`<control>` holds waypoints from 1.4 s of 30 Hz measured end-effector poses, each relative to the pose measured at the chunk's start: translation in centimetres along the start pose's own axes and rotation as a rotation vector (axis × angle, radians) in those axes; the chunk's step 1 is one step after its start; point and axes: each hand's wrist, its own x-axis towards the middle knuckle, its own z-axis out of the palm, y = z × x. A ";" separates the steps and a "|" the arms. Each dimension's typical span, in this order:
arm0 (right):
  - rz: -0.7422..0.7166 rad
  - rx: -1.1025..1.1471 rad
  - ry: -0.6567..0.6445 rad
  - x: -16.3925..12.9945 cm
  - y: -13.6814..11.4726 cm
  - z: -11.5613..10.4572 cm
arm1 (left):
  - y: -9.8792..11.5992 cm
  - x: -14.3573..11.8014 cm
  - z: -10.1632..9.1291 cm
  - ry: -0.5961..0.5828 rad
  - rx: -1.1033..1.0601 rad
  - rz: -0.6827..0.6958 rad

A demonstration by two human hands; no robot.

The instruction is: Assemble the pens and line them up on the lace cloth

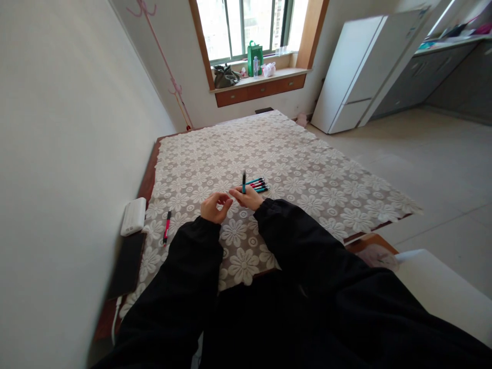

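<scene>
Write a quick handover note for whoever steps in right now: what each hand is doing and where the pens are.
Right hand: holds a teal pen upright over the lace tablecloth.
Left hand: fingers curled, close beside the right; whether it holds anything cannot be told.
Pens: a small row of pens lies just beyond the right hand; one pink pen lies apart to the left, near the white power bank and a dark phone.
Done: one pen lifted. Left: the row and the pink pen lie untouched.

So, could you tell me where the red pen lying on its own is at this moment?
In the head view, the red pen lies on the lace tablecloth, off to the left of the left hand and just right of the white power bank.
</scene>
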 end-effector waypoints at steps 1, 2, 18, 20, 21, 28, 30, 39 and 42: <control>-0.005 -0.096 0.017 0.1 0.2 -0.2 | 0.0 0.0 -0.1 0.038 -0.020 -0.036; -0.019 -0.190 0.031 0.1 0.4 -0.3 | -0.1 0.0 -0.1 0.074 -0.046 -0.074; -0.308 -0.350 -0.047 -1.0 0.9 0.2 | -0.1 0.4 0.4 0.000 -0.206 -0.217; -0.297 -0.427 -0.063 -1.1 0.9 0.4 | -0.2 0.4 0.3 0.020 -0.195 -0.229; -0.282 -0.480 -0.069 -1.2 0.9 0.4 | -0.4 0.4 0.2 0.040 -0.193 -0.245; -0.390 -0.756 -0.146 -0.4 -0.1 -2.8 | -1.4 0.2 0.6 -0.055 -0.201 -0.240; -0.357 -0.781 -0.158 -0.1 0.0 -4.6 | -1.5 0.2 0.8 -0.135 -0.096 -0.178; -0.096 -1.120 -0.172 -0.5 0.5 -8.0 | -2.3 0.3 0.8 -0.175 0.201 -0.113; -0.055 -1.158 -0.198 -0.5 0.3 -7.6 | -2.5 0.9 -0.4 -0.175 0.309 -0.313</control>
